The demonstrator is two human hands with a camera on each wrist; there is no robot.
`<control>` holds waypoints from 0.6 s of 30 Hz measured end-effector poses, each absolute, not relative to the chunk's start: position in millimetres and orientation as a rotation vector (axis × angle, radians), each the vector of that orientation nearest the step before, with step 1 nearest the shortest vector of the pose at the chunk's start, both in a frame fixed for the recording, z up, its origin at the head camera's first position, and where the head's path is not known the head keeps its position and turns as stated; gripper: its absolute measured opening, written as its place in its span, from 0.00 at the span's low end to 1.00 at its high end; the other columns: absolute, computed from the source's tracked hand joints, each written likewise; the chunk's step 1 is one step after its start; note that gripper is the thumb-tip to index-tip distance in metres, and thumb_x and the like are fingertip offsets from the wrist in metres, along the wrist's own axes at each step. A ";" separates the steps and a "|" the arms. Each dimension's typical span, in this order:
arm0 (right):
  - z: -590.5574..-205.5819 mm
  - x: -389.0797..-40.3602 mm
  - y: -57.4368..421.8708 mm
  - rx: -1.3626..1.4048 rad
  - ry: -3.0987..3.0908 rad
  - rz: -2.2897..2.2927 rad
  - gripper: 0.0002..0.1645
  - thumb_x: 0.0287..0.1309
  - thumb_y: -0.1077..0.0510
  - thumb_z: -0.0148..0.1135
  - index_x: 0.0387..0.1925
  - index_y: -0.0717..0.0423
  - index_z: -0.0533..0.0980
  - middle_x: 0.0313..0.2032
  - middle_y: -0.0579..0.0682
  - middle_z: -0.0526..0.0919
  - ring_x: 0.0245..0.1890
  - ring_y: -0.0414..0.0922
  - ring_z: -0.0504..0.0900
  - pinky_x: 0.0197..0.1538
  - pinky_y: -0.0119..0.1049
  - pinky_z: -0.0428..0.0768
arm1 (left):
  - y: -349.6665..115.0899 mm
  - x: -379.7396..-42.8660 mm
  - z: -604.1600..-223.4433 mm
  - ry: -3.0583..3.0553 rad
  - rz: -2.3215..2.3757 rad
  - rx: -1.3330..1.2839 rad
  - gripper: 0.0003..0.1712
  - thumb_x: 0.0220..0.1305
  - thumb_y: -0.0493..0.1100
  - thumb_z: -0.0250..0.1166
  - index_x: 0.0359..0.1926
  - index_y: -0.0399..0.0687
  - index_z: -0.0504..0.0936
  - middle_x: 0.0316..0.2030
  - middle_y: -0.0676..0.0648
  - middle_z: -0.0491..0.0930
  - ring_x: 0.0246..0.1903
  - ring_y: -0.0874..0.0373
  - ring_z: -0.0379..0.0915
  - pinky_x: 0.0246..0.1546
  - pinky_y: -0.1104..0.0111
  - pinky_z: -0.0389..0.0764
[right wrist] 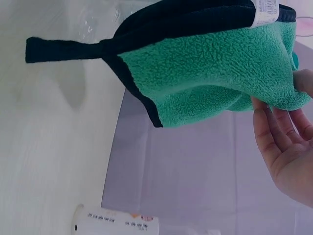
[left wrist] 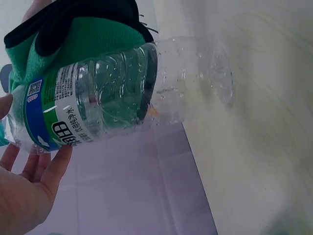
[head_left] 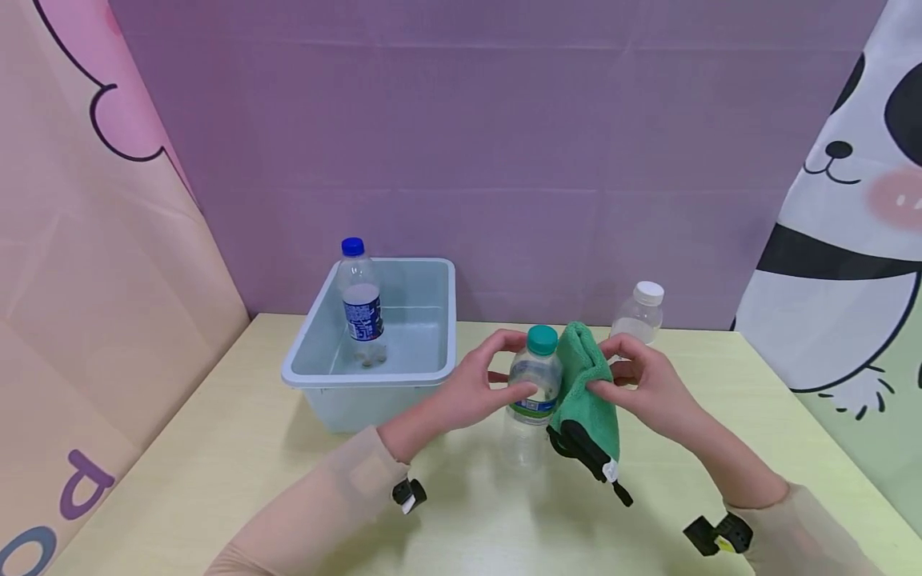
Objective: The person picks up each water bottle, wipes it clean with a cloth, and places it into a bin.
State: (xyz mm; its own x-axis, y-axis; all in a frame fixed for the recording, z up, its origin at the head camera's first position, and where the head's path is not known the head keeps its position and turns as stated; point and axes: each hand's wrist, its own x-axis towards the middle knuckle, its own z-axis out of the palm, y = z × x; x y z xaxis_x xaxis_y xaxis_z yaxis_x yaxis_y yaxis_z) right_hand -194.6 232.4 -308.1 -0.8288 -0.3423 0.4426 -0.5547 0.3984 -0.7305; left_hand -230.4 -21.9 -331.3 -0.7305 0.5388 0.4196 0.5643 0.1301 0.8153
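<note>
A clear plastic bottle with a teal cap stands upright at the middle of the table. My left hand grips its upper part, thumb in front and fingers behind. Its green, blue and white label shows in the left wrist view, with the base close over the tabletop. Against the bottle's right side hangs a green towel with black edging and a hanging loop. My right hand pinches the towel between thumb and fingers; in the right wrist view its fingertips sit at the folded edge.
A light blue plastic bin stands at the left, holding an upright bottle with a blue cap. Behind my right hand is another clear bottle with a white cap. A purple backdrop closes off the table's far edge.
</note>
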 end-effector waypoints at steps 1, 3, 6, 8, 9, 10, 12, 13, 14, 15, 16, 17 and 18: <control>-308.2 -195.1 230.1 0.796 -2.436 1.405 0.18 0.53 0.73 0.66 0.45 0.67 0.72 0.41 0.60 0.78 0.31 0.41 0.85 0.37 0.33 0.84 | -21.2 -229.6 -331.9 -2.334 -1.721 -1.135 0.30 0.61 0.38 0.69 0.62 0.43 0.67 0.56 0.47 0.71 0.57 0.54 0.66 0.48 0.62 0.80; -308.9 -195.9 225.5 0.799 -2.435 1.421 0.18 0.53 0.73 0.66 0.46 0.67 0.72 0.40 0.59 0.78 0.31 0.42 0.84 0.37 0.34 0.84 | -19.7 -228.2 -333.1 -2.315 -1.739 -1.131 0.29 0.61 0.37 0.69 0.60 0.44 0.67 0.55 0.47 0.71 0.57 0.54 0.66 0.48 0.60 0.80; -310.9 -197.2 220.1 0.793 -2.431 1.457 0.18 0.54 0.72 0.67 0.46 0.67 0.72 0.40 0.58 0.78 0.30 0.43 0.84 0.37 0.34 0.84 | -18.0 -226.3 -334.0 -2.310 -1.747 -1.122 0.28 0.61 0.38 0.69 0.59 0.45 0.67 0.56 0.47 0.70 0.57 0.55 0.65 0.47 0.59 0.80; -312.0 -197.9 217.9 0.796 -2.433 1.480 0.19 0.54 0.72 0.66 0.47 0.67 0.72 0.40 0.57 0.77 0.29 0.44 0.84 0.36 0.34 0.84 | -17.6 -225.6 -334.4 -2.311 -1.746 -1.124 0.28 0.62 0.38 0.68 0.60 0.44 0.66 0.56 0.47 0.70 0.58 0.55 0.65 0.47 0.59 0.80; -312.5 -198.2 217.3 0.799 -2.437 1.491 0.19 0.54 0.72 0.66 0.47 0.67 0.71 0.40 0.57 0.77 0.29 0.44 0.83 0.37 0.34 0.84 | -17.5 -225.5 -334.6 -2.310 -1.746 -1.126 0.28 0.62 0.38 0.68 0.60 0.44 0.66 0.57 0.46 0.70 0.58 0.54 0.64 0.47 0.59 0.81; -313.0 -198.5 217.0 0.799 -2.446 1.497 0.19 0.55 0.72 0.66 0.47 0.67 0.71 0.40 0.58 0.76 0.29 0.44 0.83 0.37 0.34 0.84 | -17.6 -225.3 -334.7 -2.310 -1.748 -1.124 0.28 0.63 0.38 0.68 0.60 0.44 0.65 0.57 0.45 0.69 0.58 0.53 0.64 0.46 0.59 0.81; -314.3 -199.2 216.8 0.807 -2.463 1.519 0.19 0.55 0.72 0.66 0.48 0.67 0.70 0.40 0.58 0.76 0.30 0.45 0.83 0.37 0.34 0.84 | -17.8 -224.9 -334.7 -2.301 -1.762 -1.127 0.28 0.63 0.37 0.67 0.60 0.43 0.65 0.57 0.44 0.69 0.59 0.52 0.64 0.46 0.59 0.81; -315.8 -199.8 216.9 0.808 -2.476 1.535 0.20 0.55 0.72 0.66 0.48 0.67 0.69 0.40 0.59 0.76 0.30 0.45 0.84 0.37 0.34 0.84 | -18.0 -224.8 -334.8 -2.297 -1.768 -1.128 0.28 0.63 0.37 0.67 0.60 0.43 0.65 0.57 0.44 0.69 0.59 0.51 0.64 0.46 0.59 0.81; -317.6 -200.3 217.1 0.807 -2.490 1.547 0.19 0.55 0.72 0.66 0.47 0.67 0.69 0.40 0.59 0.76 0.31 0.45 0.84 0.37 0.34 0.84 | -18.1 -224.7 -334.8 -2.290 -1.778 -1.131 0.27 0.63 0.37 0.67 0.60 0.42 0.65 0.57 0.43 0.69 0.59 0.51 0.63 0.46 0.59 0.81; -320.0 -201.1 217.4 0.804 -2.505 1.563 0.19 0.55 0.71 0.66 0.47 0.67 0.68 0.40 0.59 0.76 0.31 0.45 0.84 0.38 0.35 0.84 | -18.1 -224.5 -334.7 -2.287 -1.785 -1.131 0.27 0.63 0.36 0.67 0.60 0.42 0.65 0.57 0.43 0.69 0.59 0.50 0.63 0.46 0.59 0.81; -323.0 -202.0 217.6 0.800 -2.521 1.577 0.19 0.56 0.71 0.65 0.46 0.67 0.68 0.40 0.58 0.76 0.31 0.45 0.84 0.38 0.34 0.83 | -18.2 -224.4 -334.6 -2.286 -1.792 -1.132 0.27 0.63 0.36 0.67 0.60 0.42 0.65 0.57 0.42 0.69 0.59 0.50 0.63 0.46 0.60 0.81; -326.6 -203.1 217.8 0.799 -2.539 1.591 0.19 0.56 0.71 0.65 0.46 0.67 0.67 0.40 0.58 0.76 0.32 0.45 0.84 0.38 0.34 0.83 | -18.2 -224.3 -334.8 -2.287 -1.797 -1.130 0.27 0.63 0.36 0.67 0.60 0.42 0.65 0.57 0.42 0.69 0.59 0.50 0.63 0.46 0.60 0.81; -330.5 -204.0 217.9 0.798 -2.558 1.601 0.18 0.56 0.71 0.65 0.45 0.66 0.67 0.40 0.57 0.76 0.31 0.45 0.84 0.39 0.34 0.83 | -18.3 -224.3 -334.9 -2.289 -1.803 -1.127 0.27 0.63 0.36 0.67 0.60 0.42 0.65 0.57 0.42 0.69 0.59 0.50 0.63 0.46 0.60 0.81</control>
